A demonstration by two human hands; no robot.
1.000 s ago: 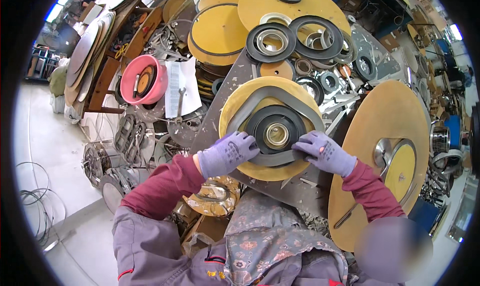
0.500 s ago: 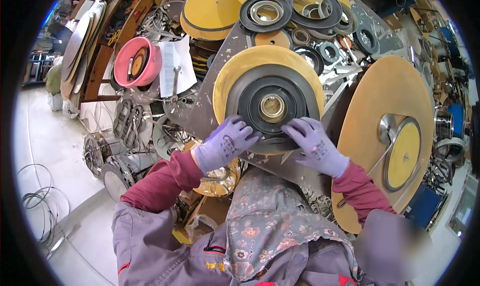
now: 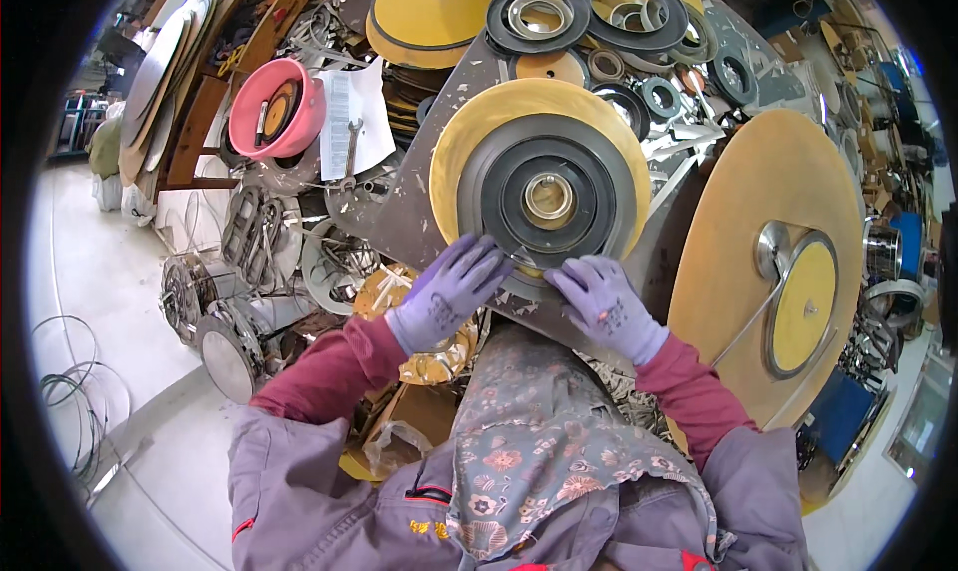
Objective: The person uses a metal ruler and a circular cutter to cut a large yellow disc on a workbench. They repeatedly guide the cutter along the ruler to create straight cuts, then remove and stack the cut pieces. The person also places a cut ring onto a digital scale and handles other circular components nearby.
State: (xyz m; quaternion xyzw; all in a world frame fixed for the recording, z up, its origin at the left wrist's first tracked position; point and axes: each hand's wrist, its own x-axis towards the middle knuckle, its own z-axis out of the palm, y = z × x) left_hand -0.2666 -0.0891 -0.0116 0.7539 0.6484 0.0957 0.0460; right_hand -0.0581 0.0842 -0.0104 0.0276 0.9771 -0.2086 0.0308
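A yellow round disc (image 3: pixel 454 137) carries a wide dark grey ring (image 3: pixel 479 177), a black ring (image 3: pixel 600 197) and a pale metal collar (image 3: pixel 548 200) at the centre. At the near edge of this stack is my left hand (image 3: pixel 454 291), in a lavender glove, fingers bent and pressed together. My right hand (image 3: pixel 607 306), gloved alike, curls its fingers at the same edge, a short gap away. A narrow shiny edge shows between the fingertips. Whatever the fingers may pinch is hidden or too thin to make out.
A grey metal table (image 3: pixel 424 197) lies under the stack. On the right leans a large tan disc (image 3: pixel 743 182) with a smaller yellow disc (image 3: pixel 806 301). Black rings (image 3: pixel 499 17) are at the back; a pink bowl (image 3: pixel 307 112), a paper sheet (image 3: pixel 374 122) and a wrench (image 3: pixel 352 147) at left.
Both hands have drawn back from the black ring to the stack's near edge. The right hand has also shifted left. The whole view has moved a little.
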